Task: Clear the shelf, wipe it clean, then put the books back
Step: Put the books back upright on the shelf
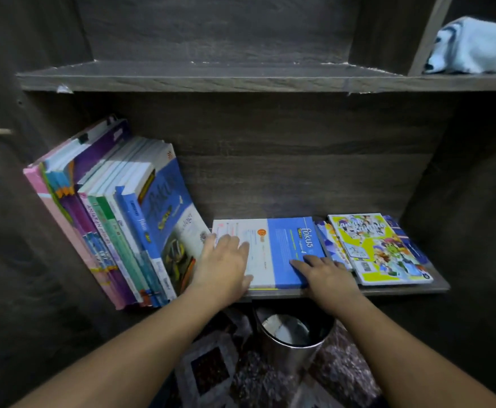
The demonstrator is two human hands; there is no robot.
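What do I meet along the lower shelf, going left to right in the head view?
A leaning row of books → left hand, flat on a cover → blue and white book lying flat → right hand at its near right corner → colourful comic on a small stack.

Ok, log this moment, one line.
left hand: flat on fokus book | right hand: at its right corner | leaning books: on shelf | comics: flat at right

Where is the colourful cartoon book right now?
In the head view, the cartoon book lies flat at the right end of the lower shelf, on top of other flat books, just right of the blue Fokus book.
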